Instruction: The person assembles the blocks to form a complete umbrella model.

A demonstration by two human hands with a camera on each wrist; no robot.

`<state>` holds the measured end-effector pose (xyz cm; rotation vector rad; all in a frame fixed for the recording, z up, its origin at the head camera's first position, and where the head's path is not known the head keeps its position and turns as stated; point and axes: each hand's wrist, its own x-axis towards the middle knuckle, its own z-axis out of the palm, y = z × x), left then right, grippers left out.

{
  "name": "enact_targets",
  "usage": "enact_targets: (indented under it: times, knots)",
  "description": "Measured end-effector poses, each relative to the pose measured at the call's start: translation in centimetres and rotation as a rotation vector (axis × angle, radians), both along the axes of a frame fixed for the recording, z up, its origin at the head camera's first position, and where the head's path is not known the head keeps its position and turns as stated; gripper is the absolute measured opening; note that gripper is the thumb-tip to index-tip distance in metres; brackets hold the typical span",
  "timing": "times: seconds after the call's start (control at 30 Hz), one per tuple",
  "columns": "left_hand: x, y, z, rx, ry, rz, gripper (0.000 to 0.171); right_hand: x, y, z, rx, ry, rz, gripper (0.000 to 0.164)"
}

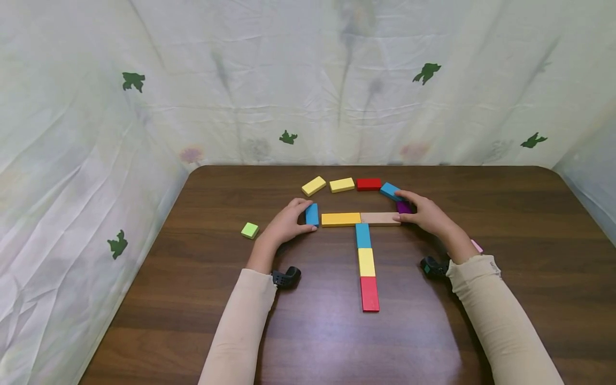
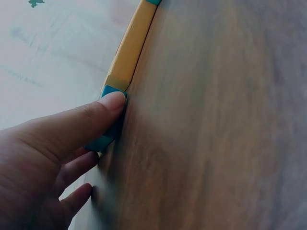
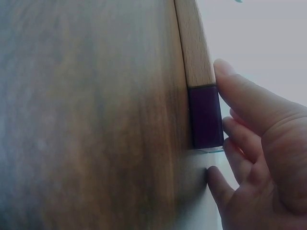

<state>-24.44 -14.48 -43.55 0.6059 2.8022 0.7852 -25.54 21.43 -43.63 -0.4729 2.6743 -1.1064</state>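
Observation:
My left hand (image 1: pixel 287 222) pinches a blue block (image 1: pixel 312 215) lengthwise, its thumb on the near end and fingertips at the far end. In the left wrist view, that thumb presses on the blue block's end (image 2: pixel 113 91), close to a yellow block (image 2: pixel 132 43). My right hand (image 1: pixel 425 214) spans a purple block (image 1: pixel 403 207), thumb and fingers spread. Its thumb tip lies at the end of a plain wooden block (image 1: pixel 380 218), and its index fingertip reaches another blue block (image 1: pixel 390 191). The right wrist view shows the purple block (image 3: pixel 206 117) against the wooden one, its front face uncovered.
Behind the row lie two pale yellow blocks (image 1: pixel 314 186) and a red block (image 1: pixel 369 184) in an arc. A blue, a yellow and a red block (image 1: pixel 369 294) form a stem towards me. A green block (image 1: pixel 249 230) sits left; a pink one (image 1: pixel 476 246) is partly hidden by my right wrist.

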Motion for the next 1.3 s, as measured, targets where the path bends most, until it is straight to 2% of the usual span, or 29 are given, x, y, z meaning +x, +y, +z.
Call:
enact_targets:
  times: [0.93, 1.17, 1.3]
  knots:
    - [-0.09, 0.73, -0.13, -0.015, 0.032, -0.008, 0.073, -0.07, 0.21, -0.33, -0.009, -0.002, 0.001, 0.069]
    - [-0.23, 0.58, -0.26, 0.072, 0.005, 0.026, 0.086, -0.09, 0.21, -0.33, -0.005, -0.005, -0.004, 0.070]
    - [-0.46, 0.59, -0.15, 0.131, 0.033, 0.050, 0.082, -0.15, 0.22, -0.30, -0.004, -0.003, -0.002, 0.070]
